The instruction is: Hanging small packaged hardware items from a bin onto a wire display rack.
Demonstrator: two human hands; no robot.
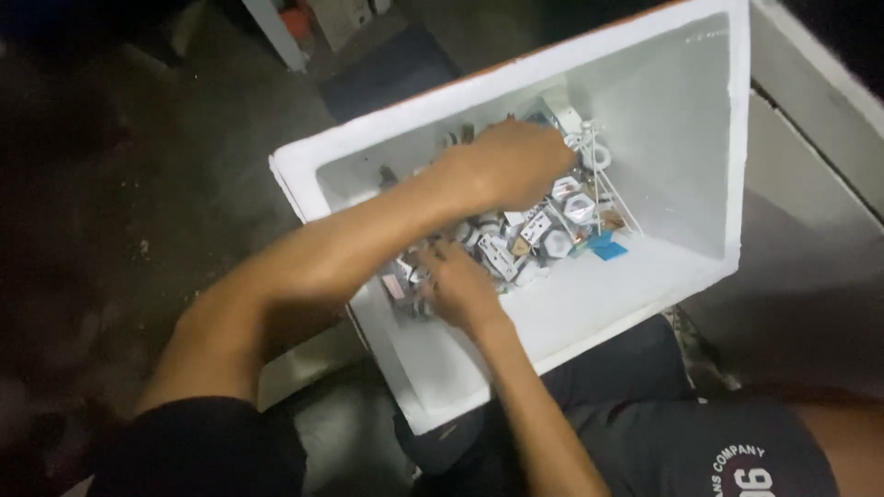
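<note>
The heap of small parts point(529, 230) lies in the bottom of a white foam box point(700, 138), piled toward the box's far corner: white hexagonal and square pieces, some with metal bits, a thin white wire frame at the heap's edge, and a scrap of blue beside it. The picture is soft with motion, so exactly what kind of parts these are cannot be told for sure.

Both hands are down in the box, sorting through the heap. The left hand point(511, 166) reaches across to the far side, curled palm-down over the top of the pile; its grip looks closed loosely over some pieces, though whether it holds any I cannot tell, since the fingers are hidden beneath the knuckles. The right hand point(456, 285) sits at the near edge of the heap, fingers bent and touching the pieces under them; its grip is narrow, and what it pinches, if anything, is not visible.

Judged from this, the step in hand is rummaging and picking out pieces. The next move calls for a clean pinch on a single piece and a lift straight up, clear of the wire frame just beyond the left grip, which could snag.

The box rests tilted on the person's lap, above a dark floor point(138, 184).
</note>
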